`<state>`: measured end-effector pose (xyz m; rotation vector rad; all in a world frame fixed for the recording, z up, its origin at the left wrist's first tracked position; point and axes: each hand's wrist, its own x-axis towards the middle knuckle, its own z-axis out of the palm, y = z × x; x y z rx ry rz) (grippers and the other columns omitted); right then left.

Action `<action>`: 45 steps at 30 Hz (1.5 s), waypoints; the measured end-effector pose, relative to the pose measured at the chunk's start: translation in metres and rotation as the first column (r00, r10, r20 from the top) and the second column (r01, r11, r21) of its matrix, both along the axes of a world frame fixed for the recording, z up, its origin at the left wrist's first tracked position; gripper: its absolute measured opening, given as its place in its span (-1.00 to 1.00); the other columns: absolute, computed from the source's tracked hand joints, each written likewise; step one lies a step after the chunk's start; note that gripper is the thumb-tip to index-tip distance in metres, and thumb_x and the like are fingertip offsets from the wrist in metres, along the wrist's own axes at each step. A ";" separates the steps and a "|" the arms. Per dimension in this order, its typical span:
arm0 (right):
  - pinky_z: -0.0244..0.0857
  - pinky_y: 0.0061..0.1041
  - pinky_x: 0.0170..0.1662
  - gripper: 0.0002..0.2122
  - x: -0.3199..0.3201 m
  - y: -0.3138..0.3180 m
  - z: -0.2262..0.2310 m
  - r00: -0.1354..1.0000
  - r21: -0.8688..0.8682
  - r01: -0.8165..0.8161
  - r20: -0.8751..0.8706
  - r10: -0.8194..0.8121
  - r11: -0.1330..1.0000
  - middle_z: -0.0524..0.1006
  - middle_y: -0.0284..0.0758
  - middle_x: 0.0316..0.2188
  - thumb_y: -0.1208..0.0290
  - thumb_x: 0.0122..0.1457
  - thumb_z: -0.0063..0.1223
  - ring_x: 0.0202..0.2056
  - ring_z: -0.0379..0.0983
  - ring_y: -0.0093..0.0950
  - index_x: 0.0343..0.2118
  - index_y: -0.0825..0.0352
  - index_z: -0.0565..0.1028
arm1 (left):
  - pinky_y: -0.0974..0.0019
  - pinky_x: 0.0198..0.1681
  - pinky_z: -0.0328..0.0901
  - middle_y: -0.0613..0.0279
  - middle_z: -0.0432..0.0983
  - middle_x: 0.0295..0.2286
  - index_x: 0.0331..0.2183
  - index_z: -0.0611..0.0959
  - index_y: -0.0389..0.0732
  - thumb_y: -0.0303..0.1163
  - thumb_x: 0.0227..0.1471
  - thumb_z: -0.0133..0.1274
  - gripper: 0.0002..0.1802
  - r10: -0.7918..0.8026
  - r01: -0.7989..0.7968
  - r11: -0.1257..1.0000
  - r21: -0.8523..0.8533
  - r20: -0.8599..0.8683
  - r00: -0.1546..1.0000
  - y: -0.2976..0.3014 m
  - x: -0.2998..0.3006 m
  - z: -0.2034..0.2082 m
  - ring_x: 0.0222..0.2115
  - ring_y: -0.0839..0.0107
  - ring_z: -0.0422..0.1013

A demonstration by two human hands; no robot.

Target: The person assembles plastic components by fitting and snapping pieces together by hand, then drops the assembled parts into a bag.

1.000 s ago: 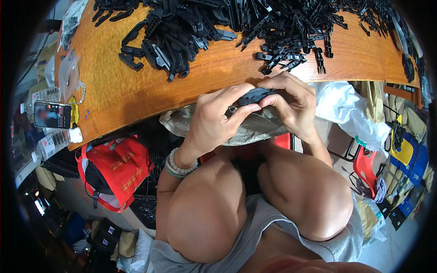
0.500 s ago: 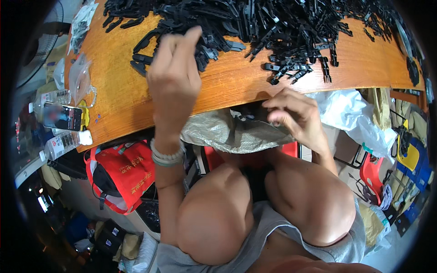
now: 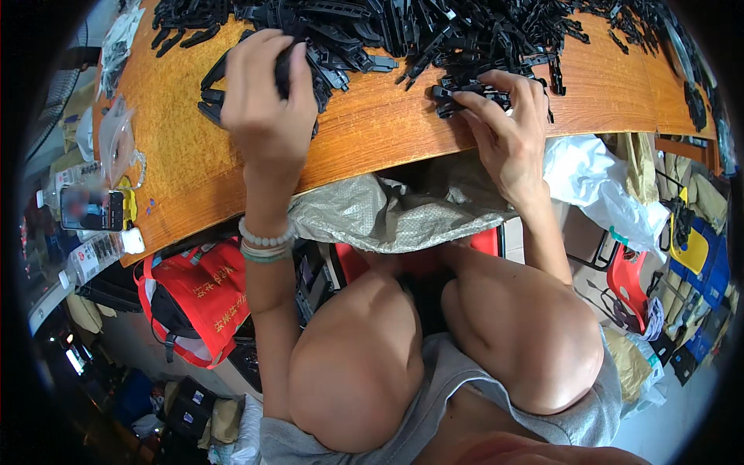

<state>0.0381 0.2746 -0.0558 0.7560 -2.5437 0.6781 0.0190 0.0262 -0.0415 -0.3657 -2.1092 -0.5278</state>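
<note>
My left hand (image 3: 270,124), with beads and bands at its wrist, is over the near left edge of a heap of black plastic parts (image 3: 341,27). Its fingers are curled round a black plastic part (image 3: 284,74), most of which the hand hides. Farther right, my right hand (image 3: 510,128) has reached a smaller bunch of slim black clip-like parts (image 3: 484,87). Its thumb and fingers close on one black clip-like part (image 3: 442,92) at the near side of the bunch.
An open woven sack (image 3: 387,217) hangs under the front edge of the wooden table (image 3: 182,170), above my knees. A phone (image 3: 91,209) and plastic bottles (image 3: 101,254) are at the left. White plastic sheeting (image 3: 593,174) hangs at the right; a red bag (image 3: 198,291) stands below.
My right hand has moved from above the sack's mouth up to the black parts on the table. My left hand has closed round a black part at the heap. The whole view has shifted slightly.
</note>
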 end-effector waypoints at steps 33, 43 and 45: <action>0.31 -0.52 -0.40 -0.73 0.031 -0.014 0.009 0.873 -0.574 -0.165 0.293 0.390 0.802 0.48 -0.22 -0.45 0.50 -0.12 0.22 -0.45 0.42 -0.40 -0.30 0.44 0.49 | 0.27 -0.45 0.35 -0.08 0.52 -0.45 -0.26 0.53 -0.40 -0.54 -0.14 0.14 -0.69 -0.640 0.280 0.744 0.607 0.527 0.559 0.051 0.081 0.001 -0.48 0.12 0.50; 0.32 -0.51 -0.38 -0.77 0.030 -0.012 0.012 0.884 -0.553 -0.159 0.289 0.368 0.818 0.50 -0.21 -0.46 0.53 -0.14 0.23 -0.43 0.45 -0.38 -0.36 0.44 0.52 | 0.26 -0.43 0.36 -0.08 0.52 -0.43 -0.27 0.55 -0.39 -0.53 -0.15 0.17 -0.69 -0.651 0.291 0.731 0.617 0.505 0.566 0.053 0.081 -0.007 -0.46 0.09 0.50; 0.32 -0.51 -0.34 -0.73 0.032 -0.011 0.012 0.871 -0.553 -0.142 0.325 0.369 0.821 0.51 -0.22 -0.43 0.50 -0.15 0.25 -0.41 0.44 -0.39 -0.33 0.43 0.52 | 0.26 -0.43 0.35 -0.07 0.52 -0.43 -0.27 0.55 -0.39 -0.52 -0.14 0.16 -0.70 -0.642 0.299 0.745 0.596 0.518 0.566 0.049 0.079 -0.007 -0.46 0.09 0.50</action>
